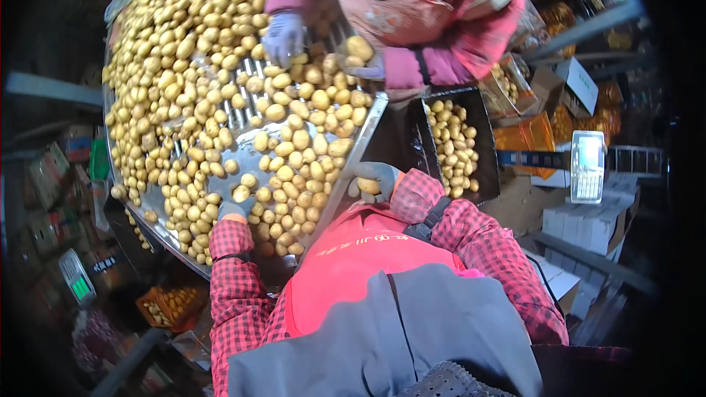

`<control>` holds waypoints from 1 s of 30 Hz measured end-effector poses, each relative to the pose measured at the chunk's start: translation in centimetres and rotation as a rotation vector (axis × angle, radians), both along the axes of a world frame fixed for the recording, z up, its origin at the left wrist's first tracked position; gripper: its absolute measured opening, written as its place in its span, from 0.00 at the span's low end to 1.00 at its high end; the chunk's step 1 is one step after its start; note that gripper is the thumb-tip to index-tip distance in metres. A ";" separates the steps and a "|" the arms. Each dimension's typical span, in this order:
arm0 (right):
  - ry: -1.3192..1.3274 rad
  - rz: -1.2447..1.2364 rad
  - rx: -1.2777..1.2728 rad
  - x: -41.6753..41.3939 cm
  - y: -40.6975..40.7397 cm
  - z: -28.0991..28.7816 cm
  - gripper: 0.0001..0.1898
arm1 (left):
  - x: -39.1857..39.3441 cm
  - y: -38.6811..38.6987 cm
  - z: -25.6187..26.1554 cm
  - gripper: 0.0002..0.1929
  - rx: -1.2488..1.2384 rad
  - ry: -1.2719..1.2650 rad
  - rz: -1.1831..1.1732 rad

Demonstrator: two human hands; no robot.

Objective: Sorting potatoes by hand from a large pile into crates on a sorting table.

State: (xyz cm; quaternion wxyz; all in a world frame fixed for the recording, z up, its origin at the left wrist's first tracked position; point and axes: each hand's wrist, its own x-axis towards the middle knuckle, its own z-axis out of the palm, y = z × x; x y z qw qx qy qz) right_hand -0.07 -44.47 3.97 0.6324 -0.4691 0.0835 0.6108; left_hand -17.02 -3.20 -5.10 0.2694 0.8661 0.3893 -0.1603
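Note:
Many potatoes [300, 162] lie spread over a metal sorting table [220, 182] before me. My left hand [234, 204], in a grey glove, reaches in among them at the near left, its fingers around a potato [241, 193]. In my right hand [379, 179], also gloved, a potato [368, 185] rests against the fingers beside the table's raised metal edge [364, 132]. Across from me, a co-worker's gloved hand [284, 38] is over the potatoes, and the co-worker's other hand [367, 66] holds potatoes.
A dark crate [488, 149] of potatoes stands right of the table. Beyond it are a digital scale display [588, 165], an orange crate [524, 138] and white boxes [579, 226]. Another scale display [77, 277] and an orange potato crate [154, 300] are at the lower left.

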 end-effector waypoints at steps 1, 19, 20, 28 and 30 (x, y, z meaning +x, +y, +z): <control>0.002 0.009 -0.051 0.2 -1.6 -0.2 0.21 | -0.1 0.3 -0.8 0.36 -0.199 -0.265 0.127; 0.162 -0.692 -0.428 -9.2 -28.7 -7.2 0.24 | 21.4 -37.5 14.5 0.44 -1.385 -0.109 -0.256; 0.172 -0.738 -0.414 -9.4 -29.1 -6.9 0.24 | 22.2 -38.4 14.9 0.44 -1.398 -0.062 -0.300; 0.233 -0.785 -0.473 -10.2 -31.9 -7.9 0.25 | 24.9 -43.5 14.0 0.40 -1.358 0.063 -0.438; 0.241 -0.851 -0.374 -10.2 -31.8 -8.7 0.25 | 25.0 -44.2 14.0 0.44 -1.322 0.074 -0.468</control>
